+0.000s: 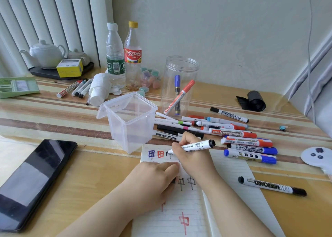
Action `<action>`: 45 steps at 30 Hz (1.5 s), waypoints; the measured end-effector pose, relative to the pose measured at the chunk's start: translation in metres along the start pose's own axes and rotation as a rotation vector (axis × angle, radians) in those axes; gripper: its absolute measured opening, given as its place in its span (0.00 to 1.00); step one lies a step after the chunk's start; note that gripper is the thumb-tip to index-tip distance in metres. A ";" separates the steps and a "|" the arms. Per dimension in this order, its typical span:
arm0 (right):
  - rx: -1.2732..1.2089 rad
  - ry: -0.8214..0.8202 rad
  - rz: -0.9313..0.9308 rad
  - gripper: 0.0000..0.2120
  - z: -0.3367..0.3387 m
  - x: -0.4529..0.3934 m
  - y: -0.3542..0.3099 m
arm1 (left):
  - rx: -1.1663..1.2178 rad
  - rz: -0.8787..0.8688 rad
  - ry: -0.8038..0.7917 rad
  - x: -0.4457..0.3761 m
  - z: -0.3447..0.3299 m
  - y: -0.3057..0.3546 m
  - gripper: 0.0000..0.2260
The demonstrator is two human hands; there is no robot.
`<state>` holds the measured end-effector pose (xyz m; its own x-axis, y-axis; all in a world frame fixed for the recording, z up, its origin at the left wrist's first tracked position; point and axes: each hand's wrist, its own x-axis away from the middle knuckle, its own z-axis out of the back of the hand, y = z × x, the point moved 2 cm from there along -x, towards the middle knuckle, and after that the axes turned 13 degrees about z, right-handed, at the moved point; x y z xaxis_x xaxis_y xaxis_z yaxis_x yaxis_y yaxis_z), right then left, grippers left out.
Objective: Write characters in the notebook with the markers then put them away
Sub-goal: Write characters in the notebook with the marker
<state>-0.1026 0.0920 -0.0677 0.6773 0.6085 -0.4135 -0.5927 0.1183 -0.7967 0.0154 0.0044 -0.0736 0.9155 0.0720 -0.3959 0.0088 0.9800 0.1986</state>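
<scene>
An open lined notebook (226, 168) lies at the near middle of the table, with blue, red and black characters on its left page. My right hand (192, 157) grips a black whiteboard marker (197, 145), its tip touching the top line beside a red character. My left hand (152, 181) rests flat on the left page, seemingly with a small dark cap under its fingers. A pile of several markers (233, 134) lies just beyond the notebook. One black marker (272, 185) lies to the right of the page. A round clear jar (181, 69) holds two markers.
An empty square clear tub (129, 118) stands left of the pile. A black phone (30, 179) lies at the near left. Behind are two bottles (124, 57), tissue roll (99, 89), more markers (75, 88), teapot tray (46, 55), black bag roll (253, 100).
</scene>
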 end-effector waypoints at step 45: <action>-0.112 0.133 0.006 0.17 0.013 0.004 -0.009 | 0.347 0.150 -0.010 0.003 0.014 -0.005 0.16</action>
<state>-0.1007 0.1035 -0.0565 0.7300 0.4988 -0.4671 -0.5496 0.0223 -0.8351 0.0235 -0.0032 -0.0631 0.9208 0.2068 -0.3306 0.0082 0.8373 0.5467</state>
